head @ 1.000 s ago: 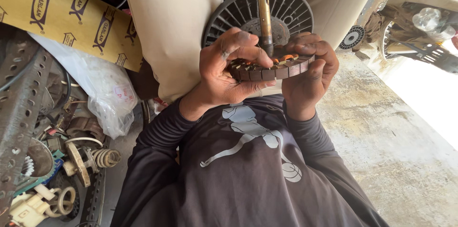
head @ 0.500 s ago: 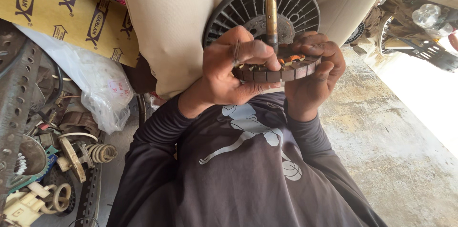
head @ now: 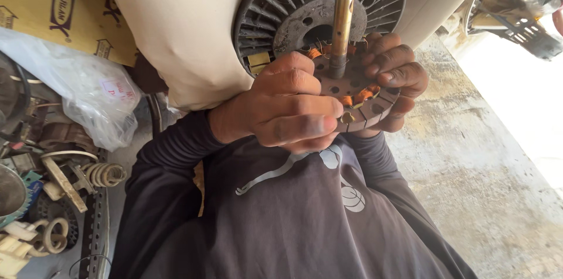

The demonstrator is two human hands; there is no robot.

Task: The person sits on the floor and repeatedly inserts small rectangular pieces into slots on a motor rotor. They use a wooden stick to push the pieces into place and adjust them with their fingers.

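Sitting behind everything: big slotted rotor disc [head: 275, 3] wedged between beige trouser legs [head: 182, 26], close to chest. Left hand [head: 281, 109] clenched round near edge of stator [head: 358, 100], copper windings showing. Right hand [head: 393, 70] curled over far edge, fingers gripping. Brass shaft [head: 341, 21] pokes up through stator middle. Plastic bag [head: 88, 94], small coil spring [head: 105, 174] off to side on cluttered bench.
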